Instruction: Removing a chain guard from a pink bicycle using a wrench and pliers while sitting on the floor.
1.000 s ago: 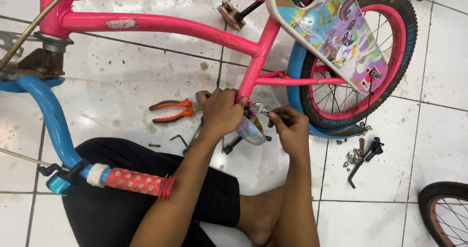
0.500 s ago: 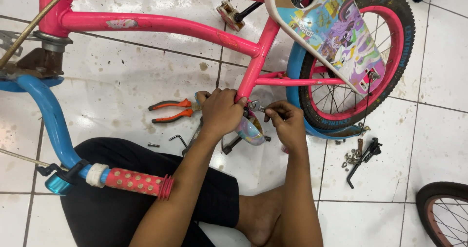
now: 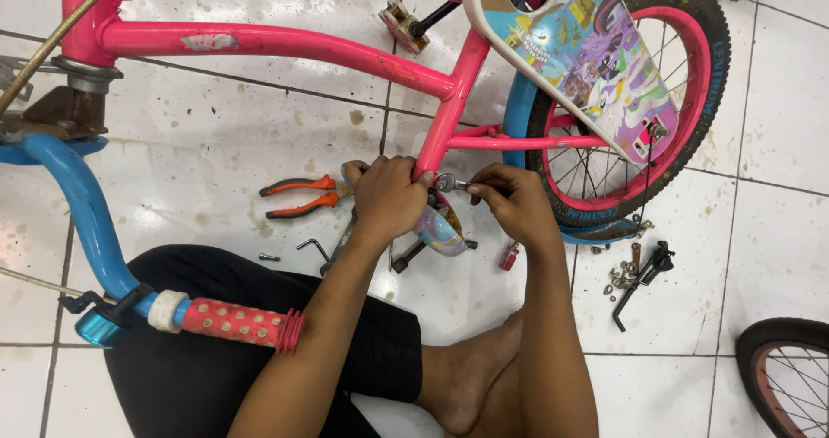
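Note:
A pink child's bicycle frame (image 3: 285,45) lies across the white tiled floor. My left hand (image 3: 390,198) is closed around the lower end of the pink seat tube where it meets a colourful chain guard piece (image 3: 440,229). My right hand (image 3: 509,200) pinches a small metal wrench or bolt head (image 3: 449,181) at that same joint. What sits under my left palm is hidden.
Orange-handled pliers (image 3: 298,196) lie left of my hands. An Allen key (image 3: 313,248) and a small bolt (image 3: 269,257) rest nearby. Loose nuts and a black lever (image 3: 639,274) sit at right. The rear wheel (image 3: 691,101), a blue handlebar with pink grip (image 3: 233,321) and another wheel (image 3: 790,373) surround me.
My right hand has shifted slightly up and left at the joint, fingers closing on the metal part. My left hand keeps its grip.

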